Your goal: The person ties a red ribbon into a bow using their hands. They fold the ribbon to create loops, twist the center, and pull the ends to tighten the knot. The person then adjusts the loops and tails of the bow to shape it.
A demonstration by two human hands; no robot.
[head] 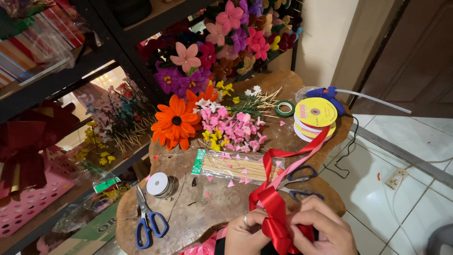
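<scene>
1. Pinching folded loops of red satin ribbon (275,215), the left hand (246,231) and the right hand (324,226) meet at the near edge of a rough wooden table (212,208); both hands are closed on the ribbon, fingers curled around the bunched folds.
2. The left hand wears a ring on one finger.
3. From the folds, the ribbon runs up and to the right to a stack of ribbon spools (315,118) with yellow faces.
4. A pair of dark-handled scissors (299,184) lies just beyond the hands, under the ribbon's strand.
5. A blue-handled pair of scissors (147,219) lies at the table's left end, near a white spool of wire (158,184).
6. A clear packet of wooden skewers (236,167) lies at the middle, with small pink paper scraps around it.
7. Behind it lie small pink craft flowers (233,127), an orange craft flower (176,120) and a roll of green floral tape (285,108).
</scene>
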